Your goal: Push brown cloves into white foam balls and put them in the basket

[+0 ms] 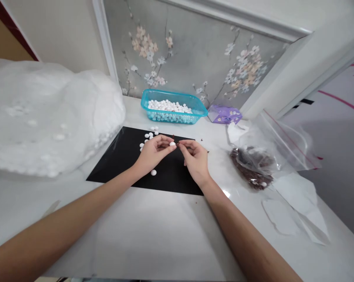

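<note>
Between the thumb and fingers of my left hand [156, 150] is a small white ball [172, 144]. My right hand [195, 157] pinches a tiny dark reddish-brown piece [178, 144] close to the ball's right side; whether the two touch I cannot tell. Both hands are over a black mat [171, 180]. Several loose white balls [151, 134] lie on the mat beyond my left hand, partly hidden by it. One more white ball [153, 172] rests on the mat nearer to me.
A blue plastic basket [177, 117] full of white balls stands at the back. To the left is a big clear bag [53, 121] of white balls. A purple packet [225, 114], a zip bag of brown pieces [251, 166] and white paper [297, 192] lie to the right.
</note>
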`<state>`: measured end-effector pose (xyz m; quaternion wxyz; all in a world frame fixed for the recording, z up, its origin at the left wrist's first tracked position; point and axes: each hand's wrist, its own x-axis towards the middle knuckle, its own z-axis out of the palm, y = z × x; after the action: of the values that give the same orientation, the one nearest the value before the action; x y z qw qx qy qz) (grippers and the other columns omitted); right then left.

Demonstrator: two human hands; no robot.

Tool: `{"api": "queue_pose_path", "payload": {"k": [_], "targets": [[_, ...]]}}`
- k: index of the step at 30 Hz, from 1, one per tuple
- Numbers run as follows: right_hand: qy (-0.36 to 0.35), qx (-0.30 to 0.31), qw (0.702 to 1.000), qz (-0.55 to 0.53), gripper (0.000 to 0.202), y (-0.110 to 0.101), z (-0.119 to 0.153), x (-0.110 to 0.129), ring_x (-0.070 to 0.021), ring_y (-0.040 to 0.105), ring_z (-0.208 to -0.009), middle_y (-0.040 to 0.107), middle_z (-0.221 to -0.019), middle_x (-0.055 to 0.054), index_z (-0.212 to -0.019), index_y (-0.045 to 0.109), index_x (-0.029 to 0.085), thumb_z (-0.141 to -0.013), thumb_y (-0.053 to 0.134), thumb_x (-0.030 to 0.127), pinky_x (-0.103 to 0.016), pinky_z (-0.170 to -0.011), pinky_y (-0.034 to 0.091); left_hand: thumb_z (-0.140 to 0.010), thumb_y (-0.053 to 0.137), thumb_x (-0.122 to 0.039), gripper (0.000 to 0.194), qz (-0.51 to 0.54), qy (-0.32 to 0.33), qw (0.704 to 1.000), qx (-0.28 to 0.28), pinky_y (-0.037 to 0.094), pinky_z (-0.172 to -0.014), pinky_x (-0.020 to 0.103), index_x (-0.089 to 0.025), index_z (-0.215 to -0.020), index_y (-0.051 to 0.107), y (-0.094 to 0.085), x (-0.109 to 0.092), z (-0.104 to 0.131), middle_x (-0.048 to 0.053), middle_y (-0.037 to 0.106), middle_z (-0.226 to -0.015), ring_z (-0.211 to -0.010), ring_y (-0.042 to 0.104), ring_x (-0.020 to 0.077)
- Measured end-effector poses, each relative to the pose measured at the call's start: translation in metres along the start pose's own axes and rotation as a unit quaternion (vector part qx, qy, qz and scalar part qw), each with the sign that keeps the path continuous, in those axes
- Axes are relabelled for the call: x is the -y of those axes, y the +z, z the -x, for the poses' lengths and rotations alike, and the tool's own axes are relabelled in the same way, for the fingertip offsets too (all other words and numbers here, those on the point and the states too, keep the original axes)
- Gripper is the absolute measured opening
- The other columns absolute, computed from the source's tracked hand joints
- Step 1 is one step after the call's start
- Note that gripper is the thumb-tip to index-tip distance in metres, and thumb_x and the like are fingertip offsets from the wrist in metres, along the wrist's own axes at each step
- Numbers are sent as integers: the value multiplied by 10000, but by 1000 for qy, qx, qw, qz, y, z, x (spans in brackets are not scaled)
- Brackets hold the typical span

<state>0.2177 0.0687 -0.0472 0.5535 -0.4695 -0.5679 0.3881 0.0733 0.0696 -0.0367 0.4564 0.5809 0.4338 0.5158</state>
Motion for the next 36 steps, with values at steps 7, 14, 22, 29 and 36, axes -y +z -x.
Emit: {"api": "queue_pose_path", "payload": {"k": [7,14,22,29,36], "targets": [[-65,7,997,44,191,-1,2,6,-55,442,-467,653,-846,-17,-867,615,173,-800,555,341,-209,-427,380,-672,700,-333,244,-15,18,999,32,495,-752,276,-146,-801,610,0,-1,0,30,665,-820,-767,617,136],[-113,4,989,94,144,-1,1,5,-71,472,-553,597,-851,-22,-825,579,173,-823,521,304,-220,-494,395,-598,754,-353,323,2,-14,1000,27,502,-776,301,-158,-790,580,1,-3,1,20,678,-775,-764,639,154],[-169,-2,975,141,125,-2,2,8,-106,521,-664,578,-849,-32,-817,574,186,-849,481,263,-234,-536,419,-627,729,-393,329,-6,-1,1000,17,495,-795,307,-166,-822,592,1,-5,3,40,697,-839,-833,650,183],[-217,0,961,174,101,-3,4,9,-100,505,-644,559,-825,-23,-820,572,180,-853,479,205,-234,-527,401,-609,738,-401,320,-26,-4,1000,5,499,-752,295,-165,-742,568,1,-6,2,26,687,-778,-760,644,164],[-207,-9,961,182,116,-1,6,6,-113,505,-636,577,-834,-33,-813,566,192,-855,467,236,-250,-521,407,-611,740,-394,307,-28,-1,1000,7,506,-744,296,-166,-706,559,0,-6,4,24,690,-758,-747,648,167]]}}
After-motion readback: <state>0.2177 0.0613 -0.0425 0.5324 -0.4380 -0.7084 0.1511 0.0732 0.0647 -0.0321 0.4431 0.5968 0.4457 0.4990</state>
